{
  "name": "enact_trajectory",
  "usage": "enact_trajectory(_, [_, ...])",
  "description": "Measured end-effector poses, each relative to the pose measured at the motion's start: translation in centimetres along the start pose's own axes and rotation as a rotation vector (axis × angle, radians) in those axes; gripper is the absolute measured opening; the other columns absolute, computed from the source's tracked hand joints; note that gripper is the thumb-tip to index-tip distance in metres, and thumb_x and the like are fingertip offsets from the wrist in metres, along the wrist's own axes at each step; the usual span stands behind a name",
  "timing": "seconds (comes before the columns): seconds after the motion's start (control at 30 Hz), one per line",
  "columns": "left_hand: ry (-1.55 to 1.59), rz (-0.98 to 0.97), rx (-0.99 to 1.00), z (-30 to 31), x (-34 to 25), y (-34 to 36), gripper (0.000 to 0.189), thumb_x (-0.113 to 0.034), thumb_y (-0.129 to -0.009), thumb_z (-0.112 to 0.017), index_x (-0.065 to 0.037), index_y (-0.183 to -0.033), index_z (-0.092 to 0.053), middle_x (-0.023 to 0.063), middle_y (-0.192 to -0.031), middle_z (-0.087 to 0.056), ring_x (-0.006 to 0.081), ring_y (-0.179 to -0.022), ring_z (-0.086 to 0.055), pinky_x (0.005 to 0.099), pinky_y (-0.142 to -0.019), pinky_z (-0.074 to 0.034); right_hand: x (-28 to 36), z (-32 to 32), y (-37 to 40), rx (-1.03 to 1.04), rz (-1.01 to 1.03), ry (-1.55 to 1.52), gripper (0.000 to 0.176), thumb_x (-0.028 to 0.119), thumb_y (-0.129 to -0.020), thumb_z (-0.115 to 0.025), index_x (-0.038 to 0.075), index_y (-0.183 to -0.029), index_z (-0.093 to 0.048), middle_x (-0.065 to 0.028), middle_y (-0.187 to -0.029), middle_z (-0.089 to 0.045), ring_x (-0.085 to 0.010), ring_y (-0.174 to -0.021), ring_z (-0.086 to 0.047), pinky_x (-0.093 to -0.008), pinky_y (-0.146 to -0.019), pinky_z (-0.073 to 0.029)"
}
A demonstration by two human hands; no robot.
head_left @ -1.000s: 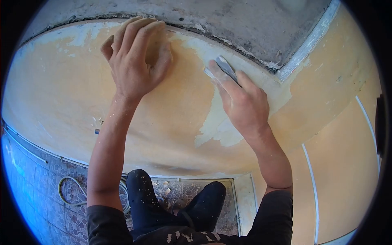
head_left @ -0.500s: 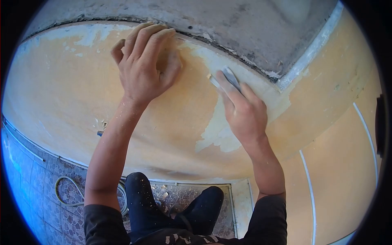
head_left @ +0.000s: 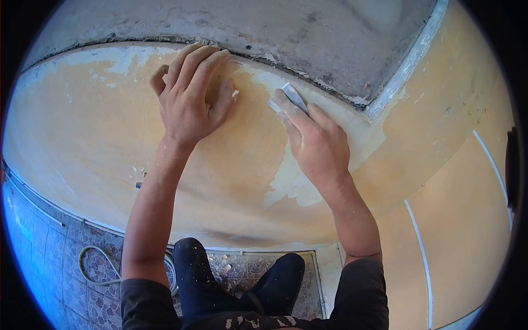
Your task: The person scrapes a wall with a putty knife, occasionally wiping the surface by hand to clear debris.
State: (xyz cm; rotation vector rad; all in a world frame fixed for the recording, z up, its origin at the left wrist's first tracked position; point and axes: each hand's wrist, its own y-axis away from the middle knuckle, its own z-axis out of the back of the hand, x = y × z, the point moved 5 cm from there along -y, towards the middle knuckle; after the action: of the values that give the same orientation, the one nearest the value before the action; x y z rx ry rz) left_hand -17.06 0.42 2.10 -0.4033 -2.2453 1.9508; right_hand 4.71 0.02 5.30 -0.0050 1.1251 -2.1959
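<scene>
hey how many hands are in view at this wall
2. The left hand is at the upper edge of the yellow wall; the right hand holds a flat tool. Both show plainly; no others are visible.

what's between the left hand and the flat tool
Head view: yellowish wall, paler near the flat tool, and a pale fleck at the left hand's thumb.

I count two hands of my own, left hand (head_left: 188,110) and right hand (head_left: 322,140), with one flat tool (head_left: 296,95) in the right and one curved yellow surface (head_left: 236,170) before me. Far off there is one grey slab (head_left: 236,25), and to the right two thin white strips (head_left: 423,254). Near me are two legs (head_left: 192,269), two dark sleeves (head_left: 146,308) and, left, one loop of hose (head_left: 81,265); pale flakes (head_left: 227,268) number several, too small to tally.
</scene>
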Motion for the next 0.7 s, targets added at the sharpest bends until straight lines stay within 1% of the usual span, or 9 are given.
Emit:
enact_trajectory(0.03, [0.006,-0.004,0.009,0.0,0.1,0.0,0.041,-0.023,-0.081,-0.073,-0.020,-0.122,-0.069,-0.0043,-0.123,-0.067,0.0153,-0.125,-0.058,0.0385,-0.102,-0.029,-0.3,-0.2,0.4,-0.047,0.020,-0.025,0.044,0.020,-0.094,-0.069,0.029,-0.138,-0.066,-0.0073,-0.087,-0.063,-0.0314,-0.066,-0.067,-0.0434,-0.059,-0.057])
enact_trajectory(0.13, [0.015,0.007,-0.001,-0.1,0.0,-0.1,0.040,-0.022,-0.081,-0.073,-0.020,-0.121,-0.069,-0.0043,-0.123,-0.067,0.0153,-0.125,-0.058,0.0386,-0.102,-0.029,-1.1,-0.5,1.3,-0.060,0.020,-0.024,0.044,0.021,-0.095,-0.069,0.029,-0.138,-0.066,-0.0075,-0.088,-0.063,-0.0315,-0.066,-0.067,-0.0432,-0.058,-0.057])
enact_trajectory(0.2, [0.022,0.029,-0.005,-0.3,-0.3,-0.1,0.040,-0.022,-0.081,-0.073,-0.020,-0.121,-0.070,-0.0043,-0.122,-0.067,0.0153,-0.124,-0.058,0.0388,-0.102,-0.029,-0.2,-0.7,0.0,-0.063,0.018,-0.045,0.044,0.021,-0.094,-0.069,0.029,-0.138,-0.066,-0.0074,-0.087,-0.063,-0.0314,-0.066,-0.067,-0.0431,-0.058,-0.057])
enact_trajectory(0.27, [0.010,0.009,-0.016,-0.1,-0.2,-0.1,0.040,-0.022,-0.081,-0.073,-0.020,-0.121,-0.069,-0.0045,-0.122,-0.067,0.0154,-0.124,-0.058,0.0382,-0.102,-0.029,0.2,-0.4,-0.2,-0.072,0.002,-0.078,0.044,0.021,-0.094,-0.069,0.029,-0.137,-0.066,-0.0073,-0.087,-0.063,-0.0312,-0.066,-0.067,-0.0430,-0.058,-0.057])
enact_trajectory(0.4, [-0.004,-0.029,-0.013,0.2,-0.1,-0.2,0.039,-0.022,-0.080,-0.073,-0.019,-0.120,-0.069,-0.0048,-0.122,-0.067,0.0153,-0.124,-0.058,0.0379,-0.102,-0.029,-0.4,-0.2,0.8,-0.053,0.009,-0.032,0.044,0.022,-0.094,-0.070,0.029,-0.137,-0.066,-0.0070,-0.085,-0.062,-0.0309,-0.066,-0.067,-0.0429,-0.058,-0.057])
enact_trajectory(0.5, [0.032,0.041,0.010,0.0,-0.3,-0.3,0.040,-0.022,-0.080,-0.073,-0.019,-0.120,-0.069,-0.0044,-0.122,-0.066,0.0157,-0.124,-0.058,0.0380,-0.103,-0.029,0.0,-0.6,0.2,-0.076,0.007,-0.021,0.044,0.022,-0.094,-0.070,0.030,-0.138,-0.066,-0.0068,-0.084,-0.061,-0.0309,-0.065,-0.067,-0.0427,-0.057,-0.056])
enact_trajectory(0.57, [0.032,0.022,0.007,-0.1,-0.2,-0.2,0.040,-0.022,-0.080,-0.073,-0.019,-0.120,-0.069,-0.0044,-0.122,-0.066,0.0157,-0.125,-0.057,0.0376,-0.103,-0.029,0.5,-0.6,0.0,-0.092,-0.016,-0.030,0.045,0.022,-0.094,-0.070,0.030,-0.138,-0.066,-0.0067,-0.084,-0.060,-0.0309,-0.064,-0.066,-0.0424,-0.057,-0.056])
enact_trajectory(0.63, [0.026,0.020,-0.003,-0.1,-0.2,-0.1,0.041,-0.022,-0.080,-0.073,-0.019,-0.120,-0.069,-0.0044,-0.122,-0.066,0.0156,-0.125,-0.057,0.0372,-0.103,-0.029,0.9,-0.4,-0.4,-0.044,-0.020,0.000,0.045,0.022,-0.094,-0.069,0.031,-0.138,-0.066,-0.0066,-0.084,-0.060,-0.0309,-0.063,-0.066,-0.0427,-0.055,-0.056])
enact_trajectory(0.7, [0.030,-0.013,-0.001,0.2,0.0,-0.1,0.041,-0.021,-0.080,-0.073,-0.019,-0.120,-0.069,-0.0045,-0.123,-0.066,0.0154,-0.125,-0.057,0.0371,-0.102,-0.029,0.2,-0.6,0.6,-0.059,-0.013,0.014,0.045,0.021,-0.095,-0.069,0.031,-0.139,-0.065,-0.0066,-0.084,-0.060,-0.0310,-0.063,-0.066,-0.0428,-0.054,-0.055])
